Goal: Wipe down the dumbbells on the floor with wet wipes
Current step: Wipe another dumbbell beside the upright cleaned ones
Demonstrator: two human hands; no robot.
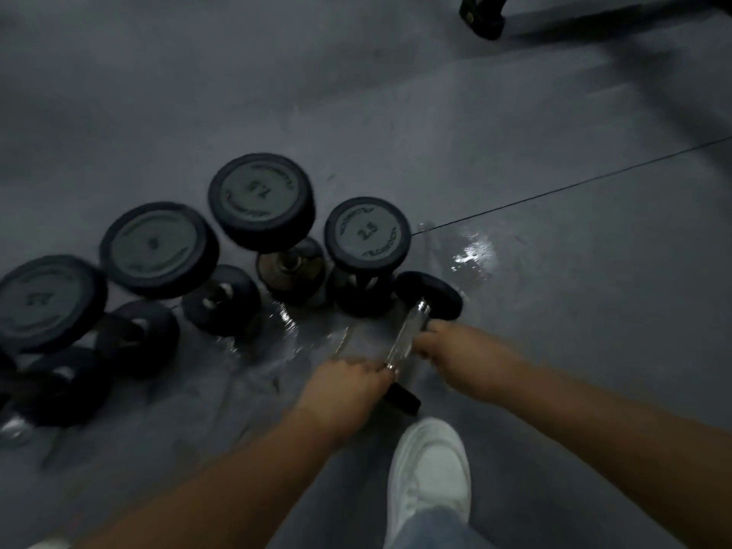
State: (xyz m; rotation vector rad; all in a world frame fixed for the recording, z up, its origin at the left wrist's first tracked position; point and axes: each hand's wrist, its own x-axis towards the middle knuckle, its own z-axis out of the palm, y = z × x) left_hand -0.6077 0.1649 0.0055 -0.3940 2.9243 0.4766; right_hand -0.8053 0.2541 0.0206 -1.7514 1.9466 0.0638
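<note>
A small dumbbell [408,330] with a chrome bar and black ends lies tilted on the grey floor, just ahead of my white shoe. My left hand [348,384] grips the near end of its bar, by the lower black head [404,398]. My right hand [447,344] is curled round the bar's upper part, below the far head [429,293]. No wipe shows in either hand. Several black dumbbells stand upright in a row to the left, among them one marked 2.5 [366,233] and one marked 7.5 [261,200].
My white shoe [429,477] stands right behind the held dumbbell. The floor [554,311] shines wet around the dumbbells, with a bright patch [473,253] at the right. A thin dark line [574,186] crosses the floor. A black equipment foot [481,13] sits top right.
</note>
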